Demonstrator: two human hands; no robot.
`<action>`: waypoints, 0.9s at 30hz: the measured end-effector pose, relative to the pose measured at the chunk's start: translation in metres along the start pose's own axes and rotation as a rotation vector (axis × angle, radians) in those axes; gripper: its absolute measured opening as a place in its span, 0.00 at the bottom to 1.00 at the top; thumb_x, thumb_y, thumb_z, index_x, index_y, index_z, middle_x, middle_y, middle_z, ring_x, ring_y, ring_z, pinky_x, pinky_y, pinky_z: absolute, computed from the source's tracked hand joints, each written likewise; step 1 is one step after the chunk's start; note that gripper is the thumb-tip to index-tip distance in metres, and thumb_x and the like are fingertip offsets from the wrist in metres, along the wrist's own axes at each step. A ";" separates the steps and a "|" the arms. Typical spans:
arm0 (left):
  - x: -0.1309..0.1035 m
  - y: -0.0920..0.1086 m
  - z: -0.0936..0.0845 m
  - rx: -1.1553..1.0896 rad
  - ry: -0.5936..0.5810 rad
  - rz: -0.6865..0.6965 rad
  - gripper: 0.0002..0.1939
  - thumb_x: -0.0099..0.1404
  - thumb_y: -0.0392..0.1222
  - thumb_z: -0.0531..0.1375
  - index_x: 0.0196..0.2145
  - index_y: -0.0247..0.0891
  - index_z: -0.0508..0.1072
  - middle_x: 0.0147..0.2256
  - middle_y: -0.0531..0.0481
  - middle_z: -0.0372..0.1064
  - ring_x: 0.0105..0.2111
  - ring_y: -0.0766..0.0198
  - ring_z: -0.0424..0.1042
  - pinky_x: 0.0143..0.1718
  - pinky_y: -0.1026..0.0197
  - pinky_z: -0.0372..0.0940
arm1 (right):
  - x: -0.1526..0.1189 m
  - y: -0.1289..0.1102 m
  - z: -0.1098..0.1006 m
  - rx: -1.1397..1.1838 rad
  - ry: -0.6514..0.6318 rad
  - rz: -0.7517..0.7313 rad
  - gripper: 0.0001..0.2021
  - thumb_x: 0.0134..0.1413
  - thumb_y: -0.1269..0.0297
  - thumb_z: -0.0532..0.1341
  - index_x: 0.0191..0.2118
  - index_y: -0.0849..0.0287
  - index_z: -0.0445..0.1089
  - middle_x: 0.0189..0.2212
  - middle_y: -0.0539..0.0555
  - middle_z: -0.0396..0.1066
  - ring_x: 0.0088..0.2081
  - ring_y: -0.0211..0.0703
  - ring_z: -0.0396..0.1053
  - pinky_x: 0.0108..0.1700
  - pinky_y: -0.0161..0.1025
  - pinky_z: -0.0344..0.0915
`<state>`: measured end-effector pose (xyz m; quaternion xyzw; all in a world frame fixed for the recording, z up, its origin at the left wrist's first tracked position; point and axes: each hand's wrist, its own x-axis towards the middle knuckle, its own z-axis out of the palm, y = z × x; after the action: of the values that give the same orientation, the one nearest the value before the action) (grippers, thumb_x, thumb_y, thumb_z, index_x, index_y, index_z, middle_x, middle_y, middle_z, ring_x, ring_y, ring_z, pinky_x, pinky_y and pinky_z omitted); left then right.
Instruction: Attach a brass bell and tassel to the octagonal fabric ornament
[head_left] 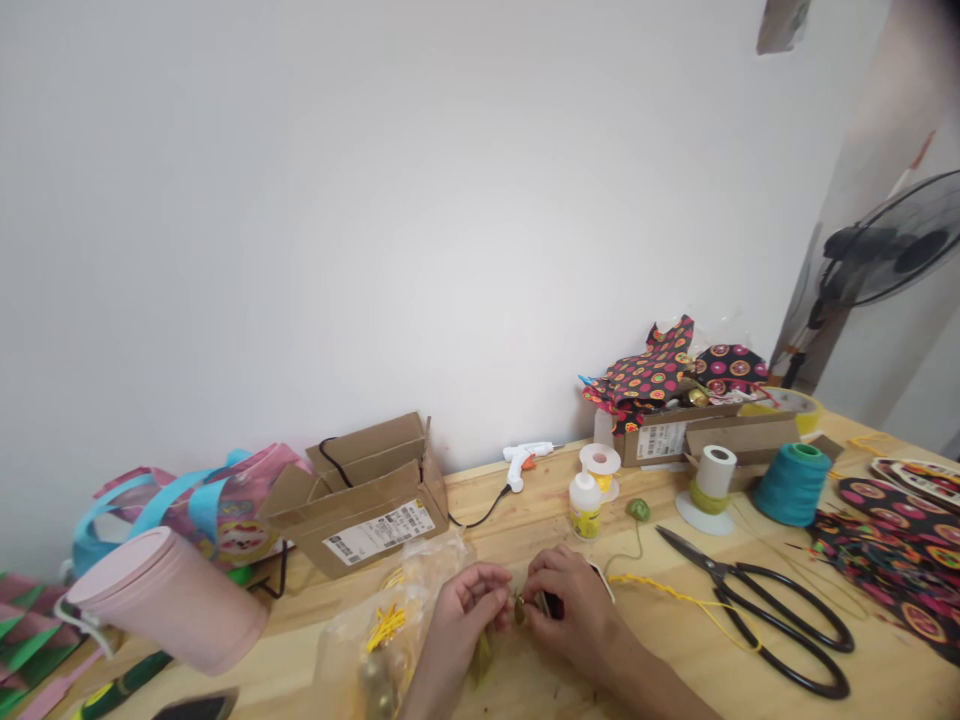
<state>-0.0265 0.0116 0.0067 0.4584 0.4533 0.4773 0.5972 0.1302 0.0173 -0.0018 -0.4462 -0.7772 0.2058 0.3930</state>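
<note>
My left hand is pinched, thumb against fingers, with a yellow-green tassel of thread hanging beneath it. Close beside it, my right hand closes its fingertips on a small brass-coloured piece, perhaps a bell; its exact kind is too small to tell. A dark object with a pale edge is partly hidden under the right hand. By my left wrist lies a clear plastic bag with yellow cords and round gold-coloured pieces.
Large black scissors lie to the right, near yellow cord, a teal thread cone and a white spool. Behind are a glue bottle, a white glue gun and a cardboard box. A pink tumbler tilts at left.
</note>
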 end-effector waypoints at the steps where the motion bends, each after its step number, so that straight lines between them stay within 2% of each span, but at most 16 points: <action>1: 0.000 0.000 0.000 0.002 0.002 0.007 0.07 0.49 0.37 0.61 0.28 0.33 0.70 0.19 0.52 0.68 0.19 0.71 0.64 0.22 0.68 0.57 | 0.000 0.000 0.001 -0.005 0.001 -0.003 0.07 0.37 0.76 0.59 0.23 0.56 0.68 0.25 0.49 0.67 0.31 0.39 0.62 0.33 0.36 0.54; 5: 0.000 -0.001 0.001 0.024 0.045 -0.016 0.07 0.48 0.37 0.61 0.27 0.33 0.71 0.19 0.54 0.67 0.18 0.71 0.63 0.21 0.69 0.57 | 0.000 0.000 0.002 -0.028 0.009 -0.010 0.07 0.36 0.77 0.58 0.22 0.57 0.67 0.24 0.49 0.67 0.31 0.40 0.61 0.33 0.36 0.54; 9: 0.001 -0.001 0.003 0.118 0.082 -0.078 0.10 0.46 0.40 0.61 0.28 0.32 0.72 0.17 0.56 0.64 0.11 0.76 0.54 0.13 0.71 0.48 | 0.000 0.000 0.000 -0.059 0.022 -0.004 0.07 0.35 0.78 0.57 0.21 0.58 0.66 0.23 0.50 0.66 0.30 0.40 0.61 0.32 0.36 0.54; 11: 0.001 0.001 0.004 0.211 0.083 -0.059 0.10 0.46 0.40 0.61 0.28 0.33 0.73 0.19 0.53 0.68 0.14 0.73 0.60 0.15 0.70 0.53 | -0.001 0.000 -0.001 -0.065 0.027 -0.008 0.07 0.36 0.77 0.57 0.21 0.58 0.66 0.24 0.50 0.66 0.30 0.40 0.61 0.32 0.36 0.54; 13: 0.000 0.004 0.007 0.316 0.054 -0.006 0.08 0.47 0.38 0.61 0.27 0.33 0.75 0.24 0.48 0.72 0.23 0.66 0.67 0.25 0.66 0.60 | -0.002 0.000 -0.001 -0.069 0.031 -0.017 0.07 0.36 0.77 0.57 0.21 0.58 0.66 0.24 0.50 0.66 0.30 0.40 0.61 0.32 0.36 0.54; 15: 0.000 0.007 0.009 0.398 0.013 0.044 0.06 0.47 0.37 0.60 0.25 0.34 0.75 0.27 0.47 0.74 0.29 0.61 0.69 0.33 0.63 0.61 | -0.002 0.000 -0.001 -0.080 0.033 -0.021 0.07 0.35 0.77 0.57 0.21 0.58 0.66 0.24 0.49 0.65 0.30 0.40 0.60 0.32 0.36 0.54; 21: 0.001 0.008 0.010 0.449 0.056 0.064 0.04 0.47 0.37 0.60 0.19 0.35 0.73 0.20 0.50 0.72 0.24 0.62 0.67 0.28 0.64 0.60 | -0.001 -0.002 0.000 -0.089 0.041 -0.035 0.07 0.35 0.78 0.57 0.21 0.57 0.65 0.24 0.49 0.65 0.30 0.40 0.61 0.32 0.36 0.54; 27: 0.002 0.004 0.005 0.434 0.056 0.034 0.06 0.47 0.39 0.59 0.21 0.34 0.74 0.21 0.50 0.71 0.24 0.63 0.66 0.27 0.65 0.59 | -0.001 -0.001 -0.001 -0.104 0.044 -0.020 0.08 0.35 0.78 0.56 0.20 0.58 0.65 0.23 0.49 0.65 0.30 0.40 0.60 0.31 0.35 0.54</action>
<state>-0.0223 0.0134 0.0115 0.5703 0.5541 0.3911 0.4634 0.1302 0.0159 -0.0007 -0.4626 -0.7826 0.1510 0.3883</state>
